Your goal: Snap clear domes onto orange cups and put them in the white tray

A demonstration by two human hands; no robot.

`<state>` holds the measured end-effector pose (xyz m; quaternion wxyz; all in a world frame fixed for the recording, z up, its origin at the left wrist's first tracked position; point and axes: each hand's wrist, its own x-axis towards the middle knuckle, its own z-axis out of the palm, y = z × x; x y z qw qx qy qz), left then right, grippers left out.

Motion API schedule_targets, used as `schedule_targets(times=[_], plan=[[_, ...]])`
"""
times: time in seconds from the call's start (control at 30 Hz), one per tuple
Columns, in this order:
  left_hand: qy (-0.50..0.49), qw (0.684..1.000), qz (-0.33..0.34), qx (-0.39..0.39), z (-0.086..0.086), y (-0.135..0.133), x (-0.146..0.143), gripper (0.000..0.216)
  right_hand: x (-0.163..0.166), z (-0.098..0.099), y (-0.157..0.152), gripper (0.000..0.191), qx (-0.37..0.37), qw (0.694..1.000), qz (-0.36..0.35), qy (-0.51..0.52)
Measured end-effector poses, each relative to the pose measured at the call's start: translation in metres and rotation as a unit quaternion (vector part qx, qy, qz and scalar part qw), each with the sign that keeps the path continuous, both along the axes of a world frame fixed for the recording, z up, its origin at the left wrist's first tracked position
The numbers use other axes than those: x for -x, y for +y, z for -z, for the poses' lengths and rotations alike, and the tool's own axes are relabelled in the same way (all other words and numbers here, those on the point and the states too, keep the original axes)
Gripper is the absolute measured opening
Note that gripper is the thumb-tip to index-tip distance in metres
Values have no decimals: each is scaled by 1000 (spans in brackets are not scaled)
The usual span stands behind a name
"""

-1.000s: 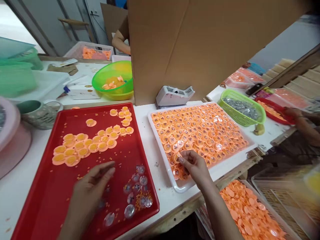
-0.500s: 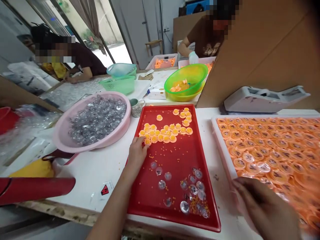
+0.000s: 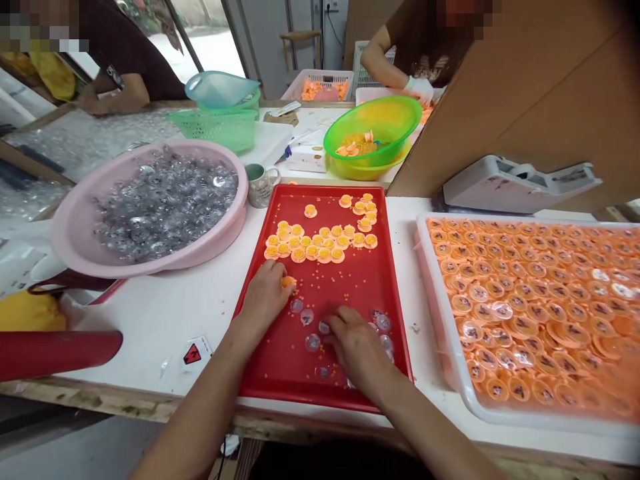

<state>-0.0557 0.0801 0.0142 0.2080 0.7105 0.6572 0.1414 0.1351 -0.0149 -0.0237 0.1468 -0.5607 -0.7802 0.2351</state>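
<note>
On the red tray [image 3: 310, 189], left fingers [image 3: 278, 279] clamp an orange cap [image 3: 288, 282], right fingers [image 3: 338, 321] spread over clear domes [image 3: 313, 342].

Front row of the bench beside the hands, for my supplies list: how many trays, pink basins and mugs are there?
Trays: 2 (red tray, white tray)
Pink basins: 1 (pink basin)
Mugs: 1 (mug)
Total: 4

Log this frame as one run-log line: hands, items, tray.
left hand: at orange disc | right hand: among clear domes | surface: red tray | right of it: white tray of orange discs
</note>
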Motion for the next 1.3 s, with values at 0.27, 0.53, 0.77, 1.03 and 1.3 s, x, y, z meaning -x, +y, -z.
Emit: schedule_targets(times=[0.27,0.53,0.77,1.03,1.3], plan=[[-183,972,-74,130,-9,-40,-8,23,8,12,4,27,-8,1000,-24,-7],[-477,821,-128,285,11,-68,-35,37,-18,2,-1,18,269,774,227,526],[-527,791,-146,275,12,-79,-63,31,-34,2,-11,20,221,813,264,469],[-408,877,-157,199,11,-69,-42,31,-28,-6,-24,17,22,995,47,82],[-470,834,-150,249,11,-79,-41,36,-11,7,-18,29,31,999,-6,-40]])
